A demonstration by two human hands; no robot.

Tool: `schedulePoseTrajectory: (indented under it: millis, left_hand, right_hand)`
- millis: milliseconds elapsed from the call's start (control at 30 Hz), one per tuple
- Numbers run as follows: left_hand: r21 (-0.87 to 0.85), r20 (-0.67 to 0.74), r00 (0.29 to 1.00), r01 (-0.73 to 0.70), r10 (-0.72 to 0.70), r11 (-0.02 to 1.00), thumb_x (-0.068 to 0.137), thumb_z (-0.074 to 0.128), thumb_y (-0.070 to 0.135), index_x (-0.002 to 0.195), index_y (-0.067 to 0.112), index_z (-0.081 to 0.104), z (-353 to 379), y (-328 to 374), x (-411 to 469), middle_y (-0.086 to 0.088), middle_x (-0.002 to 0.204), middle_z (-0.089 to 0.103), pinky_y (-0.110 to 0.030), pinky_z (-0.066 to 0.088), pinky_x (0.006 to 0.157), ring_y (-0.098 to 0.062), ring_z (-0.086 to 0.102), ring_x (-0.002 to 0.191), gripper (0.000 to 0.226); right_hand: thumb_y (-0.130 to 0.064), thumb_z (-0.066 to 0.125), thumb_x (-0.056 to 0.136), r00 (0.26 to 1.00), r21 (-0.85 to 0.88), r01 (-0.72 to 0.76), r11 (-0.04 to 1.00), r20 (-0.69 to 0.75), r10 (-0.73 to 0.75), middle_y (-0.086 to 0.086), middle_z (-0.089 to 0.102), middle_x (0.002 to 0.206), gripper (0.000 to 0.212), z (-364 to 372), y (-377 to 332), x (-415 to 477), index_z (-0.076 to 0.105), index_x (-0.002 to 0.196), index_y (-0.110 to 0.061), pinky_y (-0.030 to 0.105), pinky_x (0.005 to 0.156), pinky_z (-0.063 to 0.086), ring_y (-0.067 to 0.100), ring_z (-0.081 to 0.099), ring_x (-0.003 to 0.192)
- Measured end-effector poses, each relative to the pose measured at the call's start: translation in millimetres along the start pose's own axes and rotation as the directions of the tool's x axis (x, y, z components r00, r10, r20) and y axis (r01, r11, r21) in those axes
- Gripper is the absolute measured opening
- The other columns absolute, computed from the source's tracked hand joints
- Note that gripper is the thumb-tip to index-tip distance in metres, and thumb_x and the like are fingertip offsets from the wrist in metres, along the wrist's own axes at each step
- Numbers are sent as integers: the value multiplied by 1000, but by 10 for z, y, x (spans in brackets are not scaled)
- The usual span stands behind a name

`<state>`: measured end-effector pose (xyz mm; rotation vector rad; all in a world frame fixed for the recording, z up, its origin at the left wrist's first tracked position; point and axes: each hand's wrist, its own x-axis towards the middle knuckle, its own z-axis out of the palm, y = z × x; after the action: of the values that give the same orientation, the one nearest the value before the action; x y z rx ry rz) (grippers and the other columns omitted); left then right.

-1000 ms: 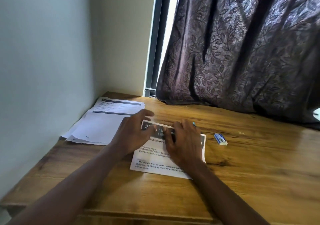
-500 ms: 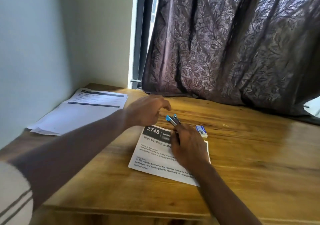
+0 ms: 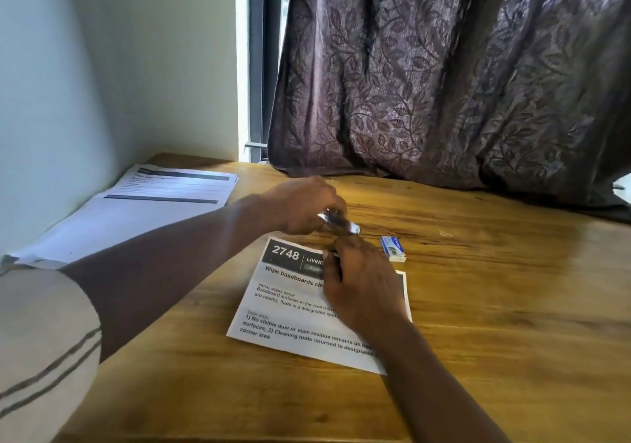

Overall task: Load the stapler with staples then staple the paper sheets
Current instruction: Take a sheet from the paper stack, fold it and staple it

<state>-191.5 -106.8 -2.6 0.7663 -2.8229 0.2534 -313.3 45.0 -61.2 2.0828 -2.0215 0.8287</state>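
Clasping stapler in curled left hand, just above sheet's top edge; seemingly pinching its lower end with right hand, though blurred; swing top fully open, bracing base, before reaching for box nearby; counting one stapler, one box, one sheet, one stack.

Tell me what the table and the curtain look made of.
Table: wood, likely varnished; grain lines and a glossy sheen show. Curtain: woven fabric, dark purple with a leaf pattern, slightly lustrous; it hangs in soft folds.
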Motion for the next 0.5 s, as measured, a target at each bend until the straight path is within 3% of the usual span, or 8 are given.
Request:
schedulePoseTrajectory:
  millis: [67, 133, 167, 233, 267, 300, 500]
  left_hand:
    - [-222, -142, 983, 86, -119, 971, 85, 77, 20, 120, 33, 71, -45, -76, -137, 11, 114, 72, -33, 52, 89, -11, 63, 105, 37]
    - [-525, -213, 928, 154, -305, 837, 84, 81, 20, 117, 25, 73, -113, -88, -304, 11, 105, 74, -25, 55, 83, -4, 67, 94, 34]
    - [-685, -191, 893, 176, -408, 707, 85, 81, 21, 117, 21, 73, -146, -85, -392, 7, 102, 75, -24, 57, 81, -4, 70, 90, 33]
    - [-920, -28, 840, 190, -542, 343, 88, 78, 20, 120, 14, 70, -190, -96, -558, -5, 102, 77, -26, 61, 78, -11, 74, 88, 34]
    - [-964, 46, 823, 185, -567, 190, 89, 76, 20, 121, 11, 69, -187, -113, -643, -10, 104, 77, -28, 61, 79, -15, 75, 89, 35]
    - [-977, 87, 808, 182, -583, 107, 90, 75, 20, 122, 10, 68, -180, -156, -723, -12, 106, 77, -30, 61, 79, -19, 76, 90, 34]
    - [-977, 128, 708, 210, -694, 35, 93, 69, 20, 115, 16, 67, -109, -425, -1069, -9, 103, 78, -28, 62, 71, -20, 77, 85, 22]
  right_hand:
    - [-36, 42, 104, 1000, -10, 4, 1000, 16, -4, -1, 59, 100, 25, 10, 7, 1, 61, 97, -21, 38, 84, 46, 15, 51, 88]
    - [-36, 43, 103, 1000, 7, -3, 1000, 9, 3, -2, 57, 99, 26, 22, 11, 27, 63, 99, -21, 38, 84, 46, 16, 51, 90]
    - [-35, 43, 103, 1000, 28, -8, 1000, -1, 8, -2, 56, 99, 25, 31, -3, 53, 62, 99, -20, 38, 83, 45, 16, 51, 91]
    - [-34, 43, 104, 1000, 63, -14, 998, -11, 14, -2, 54, 98, 22, 49, -63, 150, 57, 97, -20, 37, 82, 41, 16, 49, 90]
    - [-34, 41, 105, 1000, 60, -6, 998, -2, 6, -2, 54, 98, 20, 65, -102, 225, 54, 97, -21, 37, 82, 40, 17, 48, 90]
    - [-35, 39, 106, 1000, 48, 11, 999, 10, -12, -2, 54, 98, 20, 95, -147, 329, 52, 97, -22, 39, 84, 40, 18, 49, 91]
    - [-34, 40, 103, 993, -35, 106, 994, 47, -105, -6, 56, 98, 15, 344, -449, 831, 51, 98, -26, 42, 95, 39, 16, 49, 94]
